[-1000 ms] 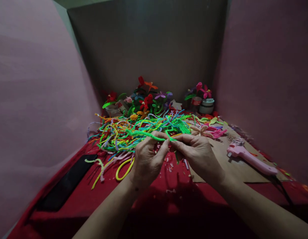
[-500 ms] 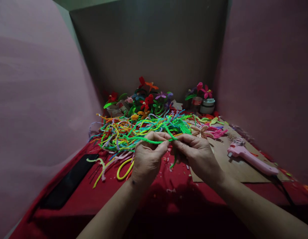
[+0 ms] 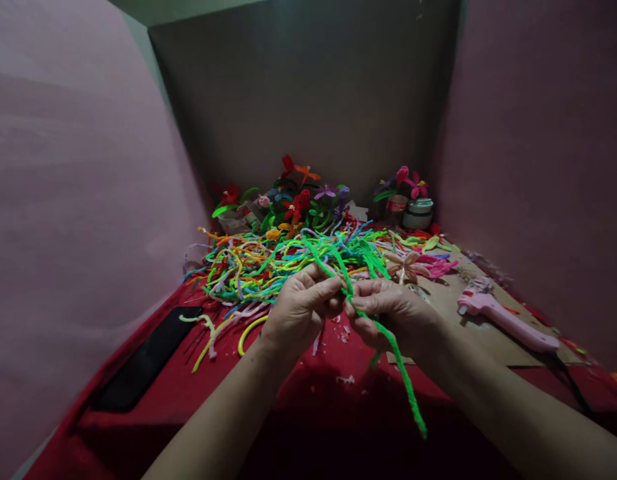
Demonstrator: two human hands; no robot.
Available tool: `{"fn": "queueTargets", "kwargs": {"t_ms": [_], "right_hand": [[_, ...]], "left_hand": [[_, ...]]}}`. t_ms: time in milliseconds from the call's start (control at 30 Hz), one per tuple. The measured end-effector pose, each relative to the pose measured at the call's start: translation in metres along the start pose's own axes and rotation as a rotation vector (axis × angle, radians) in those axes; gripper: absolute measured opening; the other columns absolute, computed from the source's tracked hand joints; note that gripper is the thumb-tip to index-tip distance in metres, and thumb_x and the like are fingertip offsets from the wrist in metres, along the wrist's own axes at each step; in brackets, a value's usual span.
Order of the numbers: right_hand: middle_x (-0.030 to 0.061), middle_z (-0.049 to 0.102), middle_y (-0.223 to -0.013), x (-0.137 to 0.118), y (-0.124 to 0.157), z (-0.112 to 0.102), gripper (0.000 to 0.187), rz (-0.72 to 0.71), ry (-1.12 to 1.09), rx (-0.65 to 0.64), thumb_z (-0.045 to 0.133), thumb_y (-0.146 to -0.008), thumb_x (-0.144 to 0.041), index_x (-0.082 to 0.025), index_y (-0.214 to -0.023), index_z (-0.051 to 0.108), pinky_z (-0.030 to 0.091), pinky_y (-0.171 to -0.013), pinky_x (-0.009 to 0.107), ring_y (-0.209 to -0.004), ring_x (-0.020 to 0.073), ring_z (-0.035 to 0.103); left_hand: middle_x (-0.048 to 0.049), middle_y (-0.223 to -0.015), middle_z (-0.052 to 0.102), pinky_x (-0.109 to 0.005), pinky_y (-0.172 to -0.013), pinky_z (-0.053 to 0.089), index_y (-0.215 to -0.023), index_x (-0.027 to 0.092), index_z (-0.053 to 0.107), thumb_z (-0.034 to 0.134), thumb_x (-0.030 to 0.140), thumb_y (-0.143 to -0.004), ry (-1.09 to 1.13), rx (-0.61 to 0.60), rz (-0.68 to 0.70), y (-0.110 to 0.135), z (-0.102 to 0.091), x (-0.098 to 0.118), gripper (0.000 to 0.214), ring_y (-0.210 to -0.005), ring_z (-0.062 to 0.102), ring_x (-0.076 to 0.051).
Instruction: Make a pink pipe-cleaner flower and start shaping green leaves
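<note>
Green pipe cleaners (image 3: 399, 353) cross between my two hands, above the front part of the table. My left hand (image 3: 303, 300) pinches them from the left, thumb against the fingers. Close beside it, my right hand (image 3: 388, 310) is closed on the same green strands. One long end slants down over the right hand toward the table's front edge; other ends rise toward the pile behind. The exact crossing point is partly covered by my fingertips. A heap of many-coloured pipe cleaners (image 3: 253, 263) lies just beyond my hands.
A black phone (image 3: 148, 360) lies at the left on the red tablecloth (image 3: 188, 407). At the right, a pink glue gun (image 3: 508, 320) rests on a cardboard sheet (image 3: 468, 347) near a beige pipe-cleaner flower (image 3: 404, 265). Finished flowers (image 3: 296, 205) and a lidded jar (image 3: 418, 213) stand behind.
A long green end that pointed left over my left hand now hangs down to the right across my right hand. Both hands have stayed close together, still pinching.
</note>
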State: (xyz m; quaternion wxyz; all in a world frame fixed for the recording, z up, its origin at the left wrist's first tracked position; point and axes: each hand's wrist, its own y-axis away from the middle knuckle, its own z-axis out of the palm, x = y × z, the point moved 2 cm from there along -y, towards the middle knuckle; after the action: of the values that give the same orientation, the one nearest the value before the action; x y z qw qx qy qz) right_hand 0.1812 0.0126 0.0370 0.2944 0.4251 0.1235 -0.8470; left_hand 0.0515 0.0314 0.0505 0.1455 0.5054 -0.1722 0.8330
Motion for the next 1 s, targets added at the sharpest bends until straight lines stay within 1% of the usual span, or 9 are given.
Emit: {"fn": "queueTargets", "kwargs": {"t_ms": [133, 200, 367, 467, 533, 633, 800, 900, 1000], "right_hand": [[-0.0012, 0.055, -0.042, -0.001, -0.002, 0.001, 0.008, 0.024, 0.024, 0.016, 0.066, -0.061, -0.014, -0.011, -0.064, 0.060, 0.036, -0.031, 0.012, -0.031, 0.0053, 0.047], [-0.0005, 0.057, -0.046, -0.002, -0.004, 0.002, 0.009, -0.013, 0.018, 0.038, 0.067, -0.061, -0.014, -0.010, -0.065, 0.060, 0.037, -0.032, 0.012, -0.033, 0.0051, 0.048], [-0.0023, 0.057, -0.051, -0.006, -0.010, 0.000, 0.010, -0.179, -0.022, 0.191, 0.067, -0.060, -0.013, -0.013, -0.065, 0.059, 0.038, -0.035, 0.013, -0.038, 0.0050, 0.050], [-0.0025, 0.055, -0.051, -0.003, -0.012, -0.003, 0.007, -0.214, 0.086, 0.251, 0.065, -0.065, -0.017, -0.014, -0.065, 0.059, 0.033, -0.034, 0.014, -0.037, 0.0042, 0.046], [-0.0027, 0.054, -0.051, -0.001, -0.013, -0.003, 0.006, -0.215, 0.160, 0.262, 0.064, -0.067, -0.019, -0.014, -0.066, 0.060, 0.030, -0.035, 0.015, -0.038, 0.0037, 0.043], [-0.0034, 0.051, -0.049, 0.000, -0.012, -0.003, 0.005, -0.191, 0.241, 0.211, 0.064, -0.065, -0.017, -0.013, -0.065, 0.061, 0.029, -0.036, 0.015, -0.038, 0.0037, 0.041], [-0.0014, 0.051, -0.042, -0.003, -0.012, -0.003, 0.007, -0.082, 0.193, 0.003, 0.058, -0.064, -0.015, -0.011, -0.058, 0.058, 0.031, -0.034, 0.018, -0.032, 0.0061, 0.042], [-0.0014, 0.052, -0.041, -0.001, -0.015, -0.005, 0.006, -0.026, 0.068, -0.054, 0.055, -0.065, -0.013, -0.011, -0.060, 0.058, 0.032, -0.034, 0.017, -0.031, 0.0059, 0.044], [-0.0014, 0.053, -0.044, 0.002, -0.019, -0.009, 0.007, -0.037, 0.056, -0.041, 0.058, -0.065, -0.015, -0.010, -0.061, 0.059, 0.033, -0.034, 0.016, -0.032, 0.0054, 0.045]], "left_hand": [[0.0028, -0.066, 0.057, -0.017, -0.047, 0.038, -0.082, 0.015, 0.058, 0.065, 0.018, -0.070, -0.022, -0.032, -0.017, -0.002, -0.001, 0.002, 0.014, -0.047, 0.048, -0.004], [0.0022, -0.066, 0.057, -0.018, -0.046, 0.037, -0.083, 0.015, 0.058, 0.063, 0.019, -0.072, -0.027, -0.037, -0.010, -0.004, -0.001, 0.002, 0.013, -0.048, 0.049, -0.005], [0.0009, -0.060, 0.057, -0.020, -0.054, 0.040, -0.074, 0.012, 0.061, 0.063, 0.015, -0.071, -0.010, 0.011, 0.092, -0.007, -0.005, 0.000, 0.005, -0.055, 0.053, -0.008], [0.0006, -0.062, 0.058, -0.022, -0.058, 0.041, -0.071, 0.013, 0.061, 0.064, 0.016, -0.071, -0.086, 0.037, 0.132, -0.006, -0.005, -0.003, 0.004, -0.058, 0.053, -0.009], [0.0009, -0.059, 0.055, -0.021, -0.058, 0.041, -0.062, 0.012, 0.059, 0.065, 0.019, -0.070, -0.161, 0.064, 0.144, -0.005, -0.005, -0.002, 0.012, -0.057, 0.052, -0.008], [0.0011, -0.057, 0.053, -0.020, -0.050, 0.038, -0.062, 0.012, 0.058, 0.065, 0.022, -0.070, -0.205, 0.053, 0.088, -0.003, -0.005, 0.000, 0.014, -0.052, 0.049, -0.007], [0.0006, -0.049, 0.053, -0.020, -0.044, 0.034, -0.059, 0.010, 0.059, 0.067, 0.024, -0.067, -0.192, -0.093, -0.107, -0.005, -0.011, 0.004, 0.018, -0.042, 0.046, -0.006], [-0.0009, -0.053, 0.056, -0.019, -0.046, 0.034, -0.061, 0.010, 0.060, 0.063, 0.022, -0.070, -0.259, -0.148, -0.070, -0.008, -0.014, 0.006, 0.016, -0.045, 0.047, -0.006], [0.0001, -0.053, 0.056, -0.019, -0.044, 0.033, -0.063, 0.011, 0.060, 0.062, 0.024, -0.071, -0.341, -0.126, -0.035, -0.009, -0.016, 0.008, 0.015, -0.043, 0.046, -0.006]]}}
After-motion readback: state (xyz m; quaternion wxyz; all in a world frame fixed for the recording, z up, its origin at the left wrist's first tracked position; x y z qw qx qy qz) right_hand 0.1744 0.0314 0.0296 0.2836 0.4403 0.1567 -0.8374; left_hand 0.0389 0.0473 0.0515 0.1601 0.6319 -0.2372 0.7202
